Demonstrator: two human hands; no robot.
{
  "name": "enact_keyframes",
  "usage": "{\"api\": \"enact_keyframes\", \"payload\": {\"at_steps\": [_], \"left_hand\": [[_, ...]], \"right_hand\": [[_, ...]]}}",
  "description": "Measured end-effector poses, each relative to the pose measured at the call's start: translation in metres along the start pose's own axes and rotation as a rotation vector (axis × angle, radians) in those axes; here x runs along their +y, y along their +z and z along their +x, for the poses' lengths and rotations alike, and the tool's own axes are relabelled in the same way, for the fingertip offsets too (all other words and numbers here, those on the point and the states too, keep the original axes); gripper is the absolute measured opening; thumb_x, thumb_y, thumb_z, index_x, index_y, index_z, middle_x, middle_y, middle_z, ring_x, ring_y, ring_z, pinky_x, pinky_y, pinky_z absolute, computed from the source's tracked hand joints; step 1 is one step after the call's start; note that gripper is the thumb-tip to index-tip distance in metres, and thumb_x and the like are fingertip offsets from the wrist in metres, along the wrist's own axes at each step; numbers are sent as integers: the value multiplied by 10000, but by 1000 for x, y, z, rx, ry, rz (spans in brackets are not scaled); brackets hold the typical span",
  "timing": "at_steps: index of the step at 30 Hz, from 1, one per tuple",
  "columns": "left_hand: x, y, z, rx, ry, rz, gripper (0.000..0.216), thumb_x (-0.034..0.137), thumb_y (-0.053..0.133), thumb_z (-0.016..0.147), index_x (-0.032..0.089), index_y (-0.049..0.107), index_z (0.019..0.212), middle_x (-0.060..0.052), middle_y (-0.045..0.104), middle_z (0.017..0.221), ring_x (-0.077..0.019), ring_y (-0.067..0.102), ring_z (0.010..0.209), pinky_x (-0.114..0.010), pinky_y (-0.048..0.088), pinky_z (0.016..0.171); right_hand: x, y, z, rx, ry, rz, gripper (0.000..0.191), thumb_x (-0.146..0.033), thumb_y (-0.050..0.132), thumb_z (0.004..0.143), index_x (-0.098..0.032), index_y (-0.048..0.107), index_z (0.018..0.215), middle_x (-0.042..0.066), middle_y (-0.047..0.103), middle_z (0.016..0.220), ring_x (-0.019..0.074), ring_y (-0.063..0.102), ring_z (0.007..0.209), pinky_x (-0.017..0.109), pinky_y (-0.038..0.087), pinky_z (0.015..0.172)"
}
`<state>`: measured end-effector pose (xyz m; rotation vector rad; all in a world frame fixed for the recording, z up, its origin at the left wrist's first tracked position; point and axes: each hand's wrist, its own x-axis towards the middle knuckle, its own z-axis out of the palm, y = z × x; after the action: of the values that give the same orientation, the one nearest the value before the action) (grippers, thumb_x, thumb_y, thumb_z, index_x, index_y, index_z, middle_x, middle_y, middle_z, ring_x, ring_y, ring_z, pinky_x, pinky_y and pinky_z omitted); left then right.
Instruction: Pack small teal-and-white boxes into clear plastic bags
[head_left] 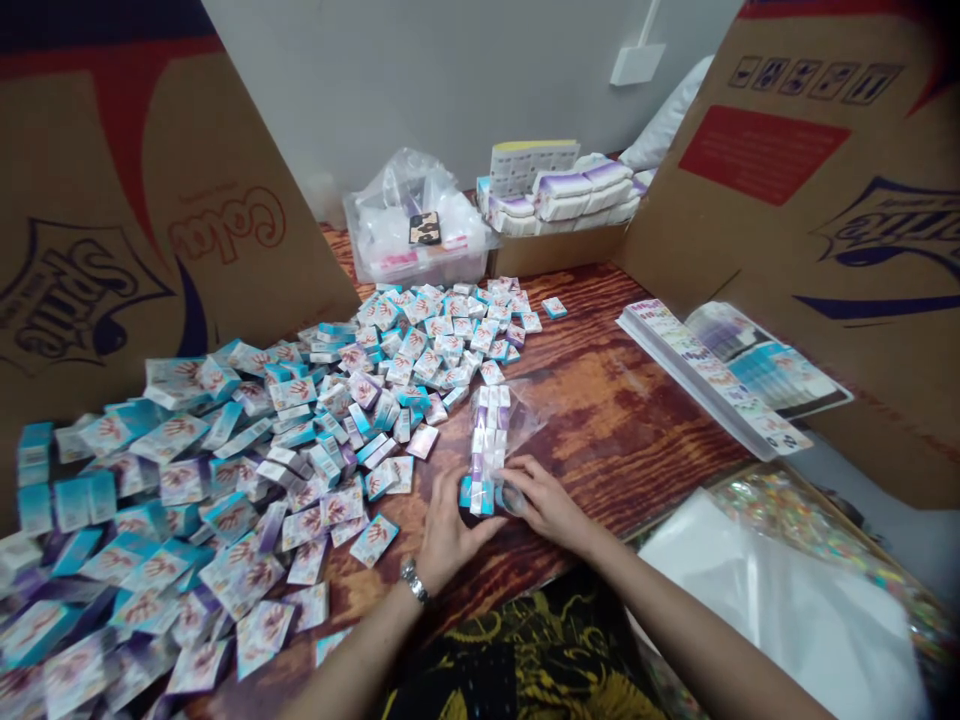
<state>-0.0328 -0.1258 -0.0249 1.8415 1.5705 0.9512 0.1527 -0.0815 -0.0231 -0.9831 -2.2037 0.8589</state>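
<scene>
A clear plastic bag (pixel 525 412) encloses stacked small boxes (pixel 489 440), white and purple with blue ones at the near end. The bundle lies on the wood-patterned table (pixel 600 375) close to my body. My left hand (pixel 454 535) wraps round the near left end of the bundle, thumb across its front. My right hand (pixel 546 500) pinches the loose open end of the bag at the bundle's right side. To the left spreads a big heap of small printed boxes (pixel 247 510) in blue, purple and white.
Tall cardboard panels (pixel 67 180) stand at left and right. Behind sit a plastic tub (pixel 420 240) with clear bags and a cardboard tray (pixel 559 250) of packed bundles. Sticker sheets (pixel 697 380) lie at right, and flat clear bags (pixel 780 610) rest at lower right.
</scene>
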Motion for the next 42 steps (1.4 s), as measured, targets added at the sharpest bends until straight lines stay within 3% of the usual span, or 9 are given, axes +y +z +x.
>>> {"api": "enact_keyframes", "payload": {"at_steps": [4, 8, 14, 18, 25, 29, 35, 39, 42], "left_hand": [[8, 13, -5, 139, -103, 76, 594, 321, 639, 752, 150, 349, 1242, -129, 465, 1131, -261, 479, 1087, -434, 418, 941], [5, 10, -4, 110, -84, 71, 595, 325, 639, 749, 173, 350, 1246, -124, 474, 1144, -273, 476, 1098, -456, 417, 935], [0, 2, -2, 47, -77, 55, 678, 353, 671, 726, 176, 323, 1280, -129, 451, 1195, -284, 447, 1142, -477, 394, 969], [-1, 5, -3, 57, -72, 44, 687, 359, 673, 724, 183, 318, 1285, -132, 445, 1206, -296, 441, 1154, -496, 387, 974], [-2, 6, -4, 63, -79, 28, 728, 406, 688, 703, 170, 323, 1287, -139, 451, 1209, -304, 445, 1159, -499, 388, 974], [1, 5, -4, 56, -75, 13, 770, 374, 694, 698, 191, 283, 1322, -138, 432, 1237, -306, 431, 1180, -512, 381, 983], [-2, 8, -5, 79, -83, 29, 751, 366, 696, 689, 182, 318, 1311, -132, 450, 1230, -296, 444, 1173, -488, 391, 982], [-3, 9, -6, 86, -80, 28, 728, 371, 683, 705, 179, 324, 1308, -131, 454, 1231, -289, 451, 1170, -473, 396, 980], [-3, 8, -6, 81, -76, 28, 724, 367, 676, 712, 168, 316, 1308, -135, 449, 1234, -286, 453, 1166, -466, 398, 979]], "right_hand": [[1, 0, 6, 25, 25, -85, 253, -201, 461, 878, -209, 574, 1105, 76, 530, 976, 168, 571, 881, 293, 501, 780], [-11, -31, 5, -120, 4, -95, 231, -260, 506, 866, -217, 588, 1078, 53, 592, 915, 155, 590, 812, 262, 494, 736], [-40, -94, 10, 210, -38, -197, 210, -290, 467, 882, -212, 583, 1038, 88, 615, 978, 202, 577, 918, 347, 474, 812], [-45, -111, 23, 148, -137, -369, 204, -275, 417, 910, -227, 616, 912, 65, 636, 929, 202, 566, 936, 404, 417, 909], [-31, -125, 21, -182, -67, -665, 284, -344, 361, 946, -206, 610, 935, 67, 654, 881, 185, 591, 833, 303, 430, 749], [-30, -130, 27, -370, 126, -832, 308, -404, 370, 937, -219, 596, 838, 16, 611, 609, 160, 564, 564, 252, 368, 558], [-33, -128, 44, -209, -100, -830, 281, -402, 445, 906, -214, 634, 817, 81, 611, 844, 192, 537, 799, 297, 383, 703], [-20, -119, 37, -310, -157, -795, 259, -369, 534, 861, -221, 641, 678, 58, 617, 726, 203, 526, 778, 331, 382, 726], [-12, -115, 31, -335, -100, -765, 201, -376, 527, 862, -280, 654, 987, 27, 619, 632, 191, 555, 684, 329, 392, 702]]}}
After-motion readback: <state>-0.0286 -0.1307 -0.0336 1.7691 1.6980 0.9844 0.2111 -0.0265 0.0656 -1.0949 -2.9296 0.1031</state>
